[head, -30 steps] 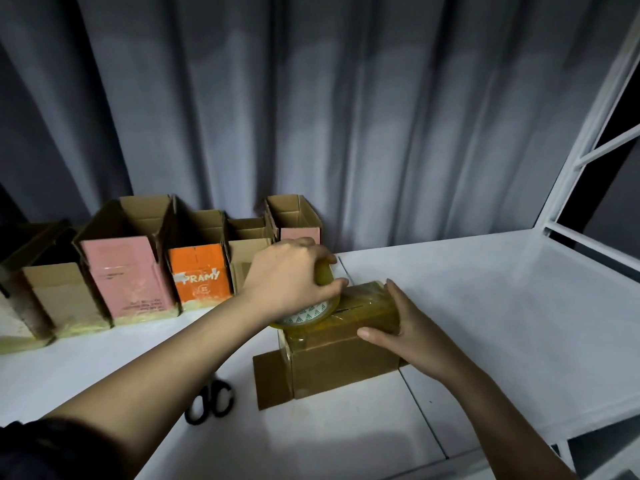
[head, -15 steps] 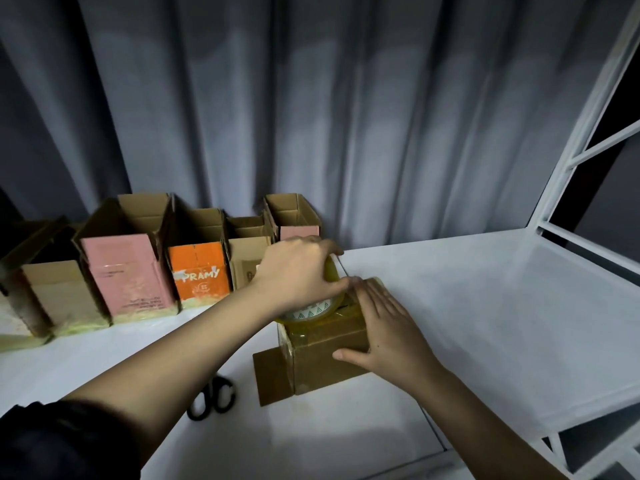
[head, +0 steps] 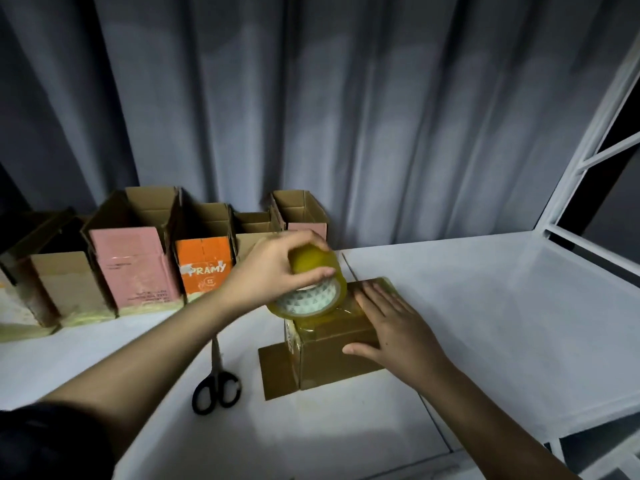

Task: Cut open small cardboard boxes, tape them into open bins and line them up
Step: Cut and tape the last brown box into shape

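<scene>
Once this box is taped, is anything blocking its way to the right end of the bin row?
Nothing visible does. The shelf between the brown box and the last pink bin shows bare; the scissors lie off to the left.

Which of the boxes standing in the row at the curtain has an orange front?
The orange box, third from the right in the row, with white "PRAMY" lettering. Its neighbours have pink or plain brown fronts.

yellowish tape roll [head: 313, 285], brown box [head: 341, 344], prob. black scissors [head: 217, 382]
</scene>
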